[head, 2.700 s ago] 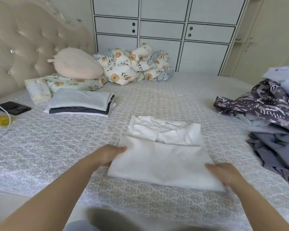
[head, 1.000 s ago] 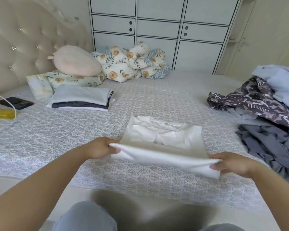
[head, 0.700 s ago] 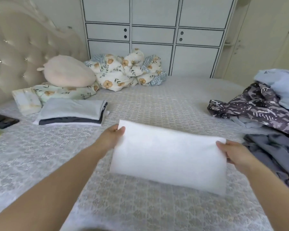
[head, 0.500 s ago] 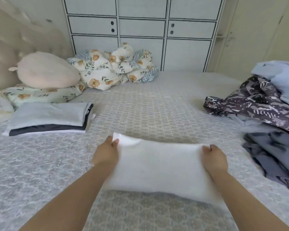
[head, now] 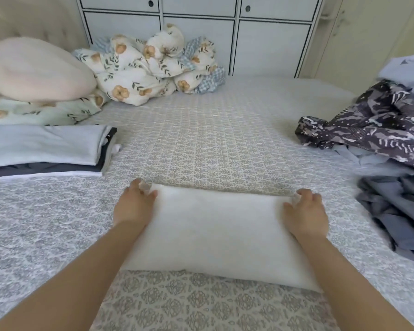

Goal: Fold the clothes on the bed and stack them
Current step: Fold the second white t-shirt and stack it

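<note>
While the patterned bed (head: pixel 225 139) carries a folded stack (head: pixel 46 151) at left and unfolded clothes (head: pixel 392 163) at right, the folded white garment (head: pixel 215 232) lies centred; left hand (head: pixel 133 206) and right hand (head: pixel 305 216) pinch its far corners.

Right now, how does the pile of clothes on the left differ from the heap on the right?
The pile on the left is folded flat and stacked in neat layers; the heap on the right is crumpled and unfolded. The pile is plain pale blue, dark and white; the heap includes a dark patterned piece. Both lie on the bed.
</note>
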